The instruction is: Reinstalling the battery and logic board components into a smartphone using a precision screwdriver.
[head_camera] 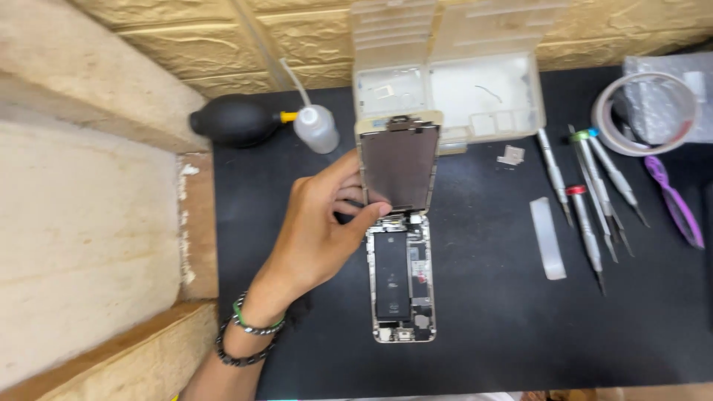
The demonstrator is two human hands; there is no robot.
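An opened smartphone body (pixel 401 278) lies on the black mat (pixel 490 319), its battery and circuit board exposed. Its screen panel (pixel 399 165) stands lifted upright from the top end, back side facing me. My left hand (pixel 321 230) grips the panel's lower left edge with thumb and fingers, holding it up. Beaded bracelets circle that wrist. My right hand is out of view.
A clear plastic parts box (pixel 475 93) stands open behind the phone. A black air blower (pixel 232 119) and small squeeze bottle (pixel 316 128) lie at the back left. Several precision screwdrivers (pixel 590 189), a clear plastic strip (pixel 548 239), purple tweezers (pixel 674 202) and a tape roll (pixel 645 113) are on the right.
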